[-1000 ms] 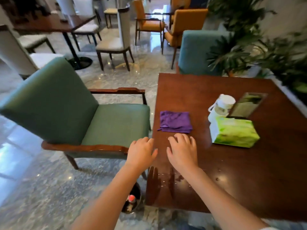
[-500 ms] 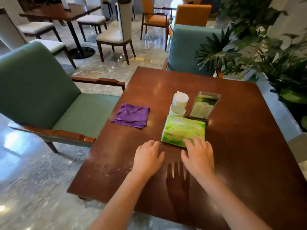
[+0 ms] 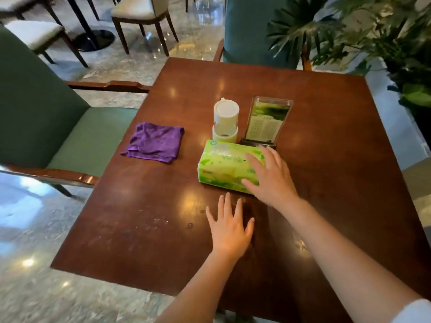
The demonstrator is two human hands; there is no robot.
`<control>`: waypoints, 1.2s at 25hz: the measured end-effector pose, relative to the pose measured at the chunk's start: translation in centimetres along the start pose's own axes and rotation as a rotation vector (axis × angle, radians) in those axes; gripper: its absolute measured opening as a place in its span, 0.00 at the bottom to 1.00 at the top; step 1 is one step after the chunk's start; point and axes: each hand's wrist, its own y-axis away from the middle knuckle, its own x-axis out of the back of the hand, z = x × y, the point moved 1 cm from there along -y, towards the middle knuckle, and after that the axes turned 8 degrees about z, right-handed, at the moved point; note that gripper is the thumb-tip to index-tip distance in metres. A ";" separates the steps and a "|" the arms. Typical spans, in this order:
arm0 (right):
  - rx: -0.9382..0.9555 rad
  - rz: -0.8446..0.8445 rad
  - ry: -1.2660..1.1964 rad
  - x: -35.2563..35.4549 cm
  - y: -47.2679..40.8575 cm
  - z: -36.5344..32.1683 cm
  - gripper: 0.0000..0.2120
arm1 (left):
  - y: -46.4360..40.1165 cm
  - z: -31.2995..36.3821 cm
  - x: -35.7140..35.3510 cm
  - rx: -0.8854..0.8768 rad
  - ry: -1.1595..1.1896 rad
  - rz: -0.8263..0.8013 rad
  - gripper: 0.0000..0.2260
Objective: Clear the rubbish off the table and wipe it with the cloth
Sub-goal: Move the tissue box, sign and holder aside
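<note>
A folded purple cloth (image 3: 155,143) lies on the left part of the dark wooden table (image 3: 338,159). To its right is a green tissue pack (image 3: 224,166). My right hand (image 3: 270,176) reaches over the pack's right end with fingers spread and straight. My left hand (image 3: 229,226) hovers flat, fingers spread, over the table just in front of the pack. Several water drops (image 3: 161,222) sit on the wood near the front left.
Behind the tissue pack stand a white-lidded toothpick jar (image 3: 225,121) and a clear menu stand (image 3: 267,122). A green armchair (image 3: 58,127) is at the table's left, a teal chair (image 3: 251,29) at the far side, leafy plants (image 3: 373,33) at the right.
I have come closer to the table. My right hand moved forward over the tissue pack. My left hand stayed low over the table in front of it.
</note>
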 end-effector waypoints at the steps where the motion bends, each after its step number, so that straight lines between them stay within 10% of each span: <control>1: 0.020 -0.034 -0.009 -0.2 -1.1 0.2 0.34 | -0.3 0.2 -0.9 0.023 0.011 -0.028 0.30; 7: 0.147 -0.244 0.040 -3.6 -4.2 0.7 0.45 | -0.4 -0.1 -4.6 0.140 -0.052 0.050 0.34; 19: 0.027 -0.134 -0.052 -4.0 -2.5 1.7 0.40 | -0.6 -0.2 -5.5 0.142 -0.124 0.045 0.34; 30: -0.599 0.219 0.058 2.7 12.0 16.6 0.39 | -0.1 0.3 -4.9 0.167 -0.110 0.006 0.34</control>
